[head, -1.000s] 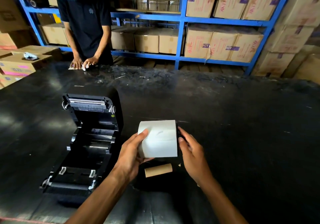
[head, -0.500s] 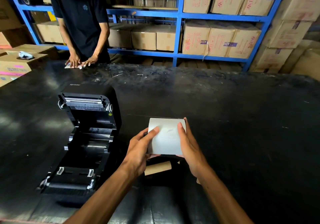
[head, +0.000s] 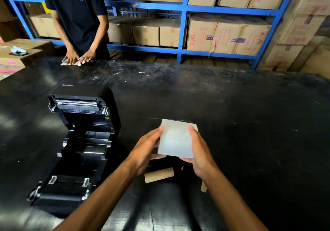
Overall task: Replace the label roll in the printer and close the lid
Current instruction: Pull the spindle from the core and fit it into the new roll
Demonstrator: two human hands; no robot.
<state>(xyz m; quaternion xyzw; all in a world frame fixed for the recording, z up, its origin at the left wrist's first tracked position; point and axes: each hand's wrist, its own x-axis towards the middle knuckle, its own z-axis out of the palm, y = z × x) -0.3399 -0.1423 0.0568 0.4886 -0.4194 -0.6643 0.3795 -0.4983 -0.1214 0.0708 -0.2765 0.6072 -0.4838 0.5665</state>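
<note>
Head view: left hand (head: pixel 145 152) and right hand (head: pixel 200 152) clamp the roll (head: pixel 175 139) beside the open printer (head: pixel 78 145).

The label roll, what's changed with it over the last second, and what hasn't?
The right hand closed onto the white label roll, which the left hand already held, so both hands now grip it, tilted and lifted a little above the table. Unchanged: the printer stands open with its bay empty, and the bare cardboard core lies on the table below the roll.
</note>
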